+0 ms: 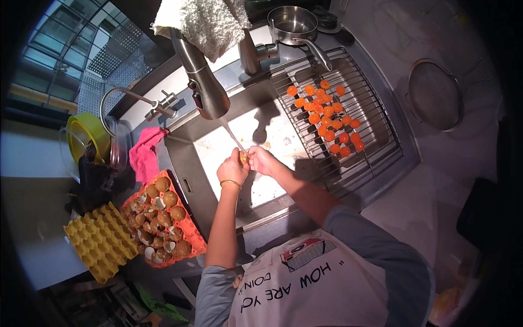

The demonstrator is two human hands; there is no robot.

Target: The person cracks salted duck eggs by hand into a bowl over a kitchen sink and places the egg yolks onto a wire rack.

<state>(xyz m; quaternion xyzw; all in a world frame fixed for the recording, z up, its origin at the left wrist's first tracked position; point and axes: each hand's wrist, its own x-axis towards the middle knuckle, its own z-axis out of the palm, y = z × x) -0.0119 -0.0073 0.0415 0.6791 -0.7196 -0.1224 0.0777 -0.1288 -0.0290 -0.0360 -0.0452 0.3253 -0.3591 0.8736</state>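
Note:
Over the stainless steel sink (pixel 179 163), my left hand (pixel 232 168), with a gold-coloured bangle at its wrist, grips a small brownish-orange egg (pixel 243 158). The fingers of my right hand (pixel 262 160) meet it from the other side and cover part of it, so whether its shell is whole cannot be seen. A thin stream of water (pixel 233 134) runs from the pull-out tap (pixel 212 96) onto my fingers. Bits of debris lie on the brightly lit sink bottom. To the right, round orange egg yolks (pixel 328 110) sit on a wire rack (pixel 384 122).
Left of the sink, a red-orange egg tray (pixel 197 242) holds mud-coated eggs and broken shells (pixel 159 202). Beside it lie a yellow egg tray (pixel 98 241) and a pink cloth (pixel 145 151). A saucepan (pixel 292 24) stands behind the rack; a round sieve (pixel 435 95) is at right.

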